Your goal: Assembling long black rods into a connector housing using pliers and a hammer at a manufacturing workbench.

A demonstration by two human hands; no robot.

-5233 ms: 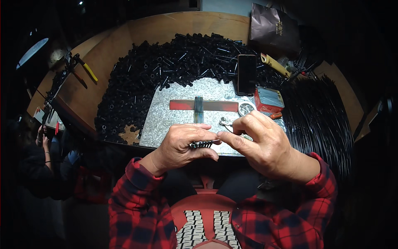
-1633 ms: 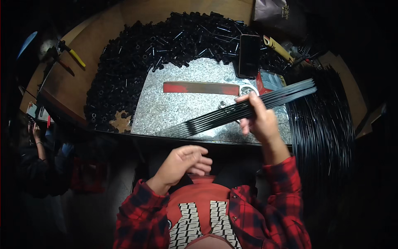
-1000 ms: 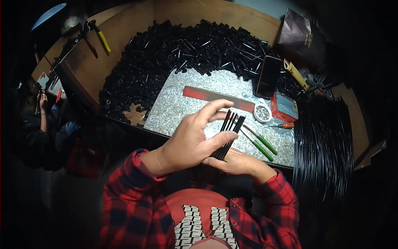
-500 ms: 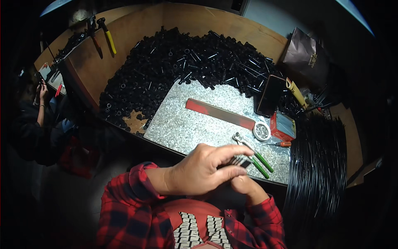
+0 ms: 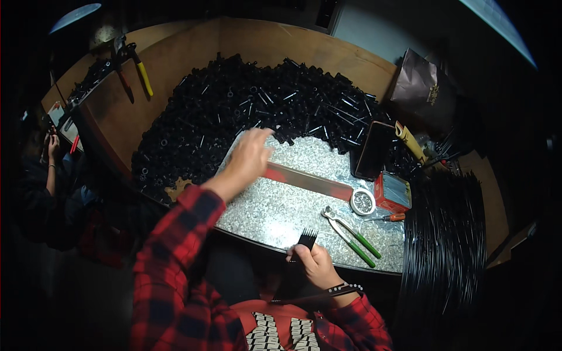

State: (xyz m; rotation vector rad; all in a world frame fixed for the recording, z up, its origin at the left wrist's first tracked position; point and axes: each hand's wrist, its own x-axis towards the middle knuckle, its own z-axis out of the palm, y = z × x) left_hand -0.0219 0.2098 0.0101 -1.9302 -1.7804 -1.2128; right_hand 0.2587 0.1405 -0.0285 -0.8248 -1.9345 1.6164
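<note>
My left hand [image 5: 249,157] reaches over the near edge of a large pile of small black parts [image 5: 234,102]; its fingers look stretched and apart, slightly blurred, with nothing visible in them. In my right hand [image 5: 318,266], closed at the table's front edge, is a black comb-like piece [image 5: 308,236] with a row of thin prongs pointing up. Just right of it lie green-handled pincers [image 5: 351,234], jaws pointing away from me. A long flat bar [image 5: 310,181], red at its left end, rests across the speckled work surface [image 5: 263,216] beside my left hand.
Right of the bar are a round white container [image 5: 363,202], a red box [image 5: 392,192], an orange-handled screwdriver [image 5: 396,217] and a phone [image 5: 374,149]. Long black rods [image 5: 445,240] hang over the right edge. Yellow-handled pliers [image 5: 142,76] hang on the wooden wall. Another person's hand [image 5: 52,149] shows far left.
My hands were together over the front edge around the pronged piece. Now my left hand has moved away to the pile, while my right hand keeps the piece, lower and slightly left.
</note>
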